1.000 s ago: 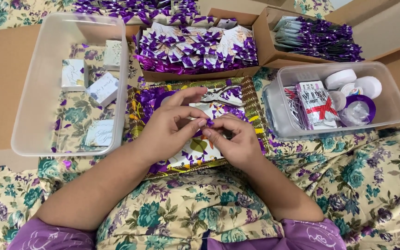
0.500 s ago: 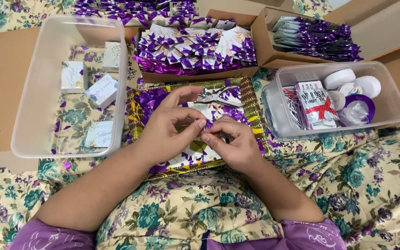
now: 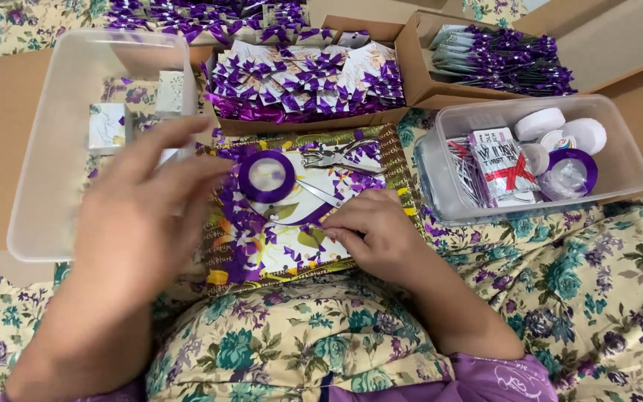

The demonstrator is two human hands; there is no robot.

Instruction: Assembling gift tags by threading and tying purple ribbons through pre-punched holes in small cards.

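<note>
Resting on one tray [image 3: 392, 160]: one ribbon spool [image 3: 266, 176], one punch [image 3: 338, 156].

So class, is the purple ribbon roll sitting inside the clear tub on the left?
No, the purple ribbon roll lies on the patterned board in the middle, beside the left tub rather than in it.

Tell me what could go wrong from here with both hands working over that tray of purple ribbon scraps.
1. The blurred left hand is lifted near the purple ribbon spool; a sweep could knock it off the patterned tray.
2. The right hand pinches something small and purple; it may get lost among the loose ribbon scraps.
3. The metal hole punch and scissors blade lie close to the right hand's fingers and could catch them.
</note>
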